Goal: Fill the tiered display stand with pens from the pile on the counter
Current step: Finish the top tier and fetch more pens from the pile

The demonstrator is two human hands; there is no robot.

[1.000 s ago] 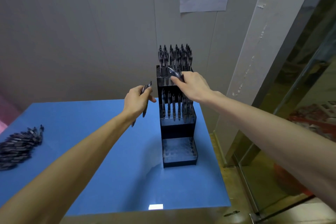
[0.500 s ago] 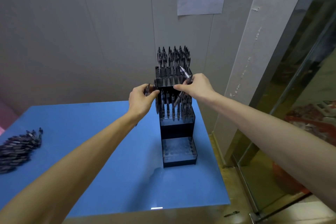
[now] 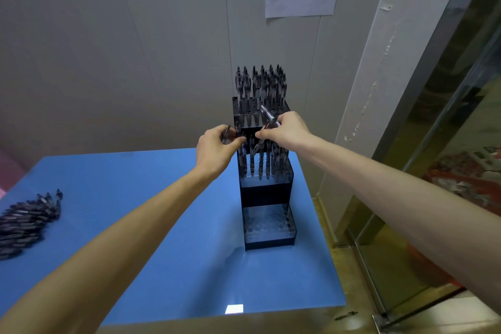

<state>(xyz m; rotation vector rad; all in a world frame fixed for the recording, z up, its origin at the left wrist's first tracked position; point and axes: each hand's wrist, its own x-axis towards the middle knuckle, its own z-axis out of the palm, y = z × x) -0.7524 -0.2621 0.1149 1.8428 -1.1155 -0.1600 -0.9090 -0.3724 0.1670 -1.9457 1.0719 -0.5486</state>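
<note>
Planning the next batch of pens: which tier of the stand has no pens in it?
The bottom tier, nearest the camera: its holes are bare, while the middle tier and top tier hold upright pens.

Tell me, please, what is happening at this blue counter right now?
A person is stocking a black tiered display stand with pens. Both hands are up at its middle tier: the right hand grips a pen angled over the slots, and the left hand holds more pens beside the stand. The top tier looks full, the middle tier partly filled, the bottom tier has no pens. A pile of pens waits at the counter's left edge.
</note>
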